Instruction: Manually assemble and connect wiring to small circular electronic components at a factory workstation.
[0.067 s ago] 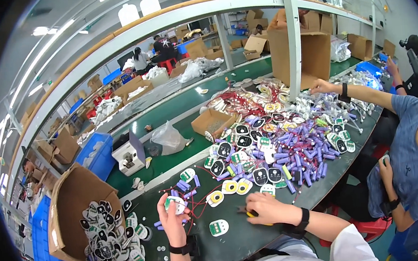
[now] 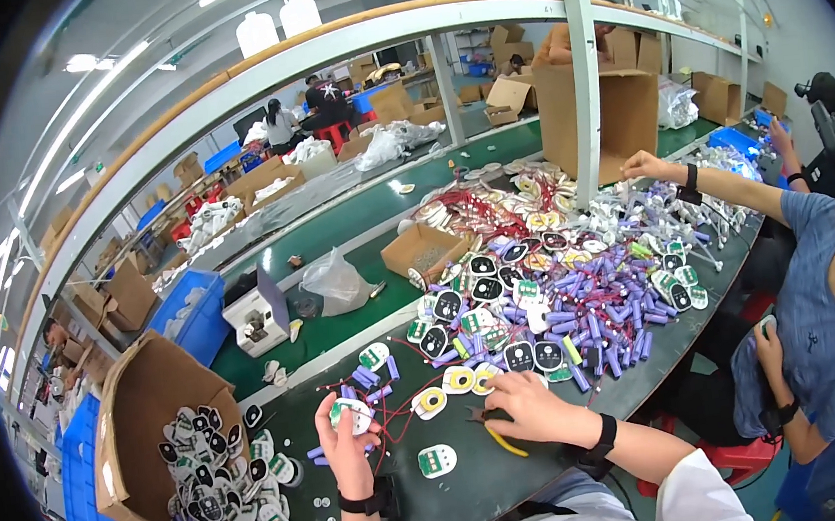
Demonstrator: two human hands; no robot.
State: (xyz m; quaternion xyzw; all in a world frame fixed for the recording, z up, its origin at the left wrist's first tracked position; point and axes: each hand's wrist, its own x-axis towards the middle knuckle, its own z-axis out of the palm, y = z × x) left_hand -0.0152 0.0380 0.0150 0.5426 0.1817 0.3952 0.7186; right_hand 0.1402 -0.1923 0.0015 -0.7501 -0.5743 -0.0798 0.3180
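Seemingly, in the head view, much is done: panels crowd the left carton, though purple cells lie heaped far right. Our left hand pinches a white-and-green panel above the near worktop, green side up, long axis apparently left-right. Pliers point far left under our right hand; its grip we cannot tell.
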